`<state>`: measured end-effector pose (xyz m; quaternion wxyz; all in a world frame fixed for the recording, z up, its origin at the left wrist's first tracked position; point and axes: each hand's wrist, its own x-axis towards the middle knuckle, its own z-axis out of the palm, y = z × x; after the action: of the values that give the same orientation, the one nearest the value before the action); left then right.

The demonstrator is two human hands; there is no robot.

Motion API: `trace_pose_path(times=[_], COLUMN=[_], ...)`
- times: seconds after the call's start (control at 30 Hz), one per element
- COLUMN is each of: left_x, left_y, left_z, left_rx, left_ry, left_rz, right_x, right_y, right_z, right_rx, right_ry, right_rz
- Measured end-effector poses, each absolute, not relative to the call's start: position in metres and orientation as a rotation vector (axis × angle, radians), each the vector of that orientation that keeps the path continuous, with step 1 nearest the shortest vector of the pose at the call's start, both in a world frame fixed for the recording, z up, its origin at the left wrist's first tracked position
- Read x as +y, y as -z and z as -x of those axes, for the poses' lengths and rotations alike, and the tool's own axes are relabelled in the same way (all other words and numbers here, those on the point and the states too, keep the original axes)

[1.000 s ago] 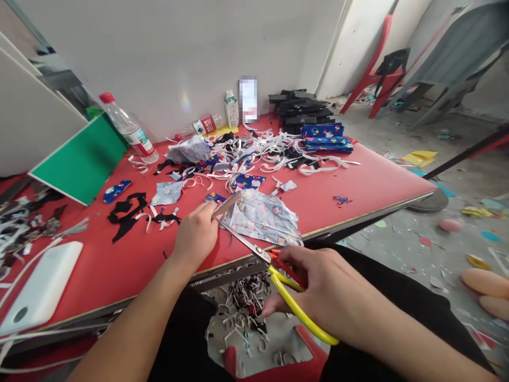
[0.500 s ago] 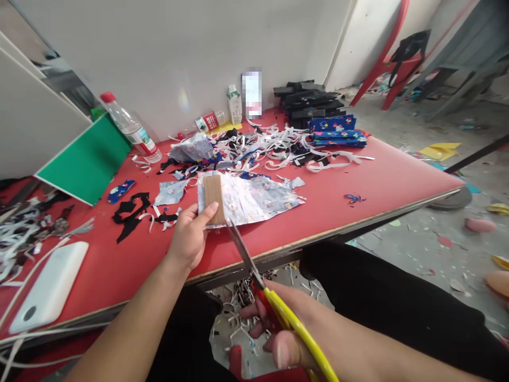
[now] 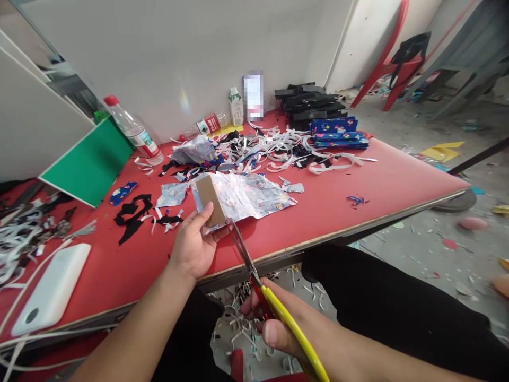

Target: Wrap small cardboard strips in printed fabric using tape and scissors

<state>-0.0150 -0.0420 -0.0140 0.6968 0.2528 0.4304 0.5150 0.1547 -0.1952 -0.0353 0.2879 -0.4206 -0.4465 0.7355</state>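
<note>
A: What has just changed around the brown block (image 3: 210, 199)?

B: A second ago it showed as a narrow slanting strip; now its broad face is up. At its left and near end, the left hand (image 3: 193, 244) has its thumb on the block, holding it to the printed cloth (image 3: 258, 196); the other fingers are partly hidden. The cloth lies under the block and spreads to its right, above the counter (image 3: 397, 180).

A: And the right hand (image 3: 308, 315)?

B: Nearer than the block and to its right, fingers wrapped around the scissors (image 3: 280, 307). The blades look narrowly parted, tips at the block's near end; I can't tell if they touch the cloth. I'd judge the piece is being steadied for the blades.

A: Materials?

B: Far left of the block, a smooth white device (image 3: 51, 289) with rounded corners; closer, ragged black scraps (image 3: 133, 215). The block looks wooden, flat and straight-edged. The cloth is thin, pale and creased. Right of the block, shiny metal blades and glossy yellow-and-red handles; farther right, neatly folded blue fabric (image 3: 338, 132).
</note>
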Motion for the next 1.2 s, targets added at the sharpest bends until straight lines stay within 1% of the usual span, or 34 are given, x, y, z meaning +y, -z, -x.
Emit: trace_pose_path(times=[0.17,0.4,0.57,1.07,1.2], left_x=[-0.045,-0.058,-0.062,-0.066,-0.069], left_y=[0.007,0.004,0.004,0.000,-0.001], left_z=[0.014,0.008,0.007,0.005,0.005], left_rx=[0.972,0.927,0.935,0.829,0.798], left_ry=[-1.191,-1.117,-1.146,-1.198,-1.197], left_rz=[-0.548,-0.594,-0.621,-0.542,-0.568], right_x=[-0.194,-0.186,-0.182,-0.185,-0.185], right_y=[0.033,0.028,0.026,0.046,0.038], right_z=[-0.151,-0.142,-0.138,-0.133,-0.135], right_rx=[-1.169,-1.052,-0.872,-0.764,-0.755], right_ry=[-1.952,-1.827,-1.895,-1.987,-1.955], right_rz=[1.107,1.170,1.180,1.196,1.060])
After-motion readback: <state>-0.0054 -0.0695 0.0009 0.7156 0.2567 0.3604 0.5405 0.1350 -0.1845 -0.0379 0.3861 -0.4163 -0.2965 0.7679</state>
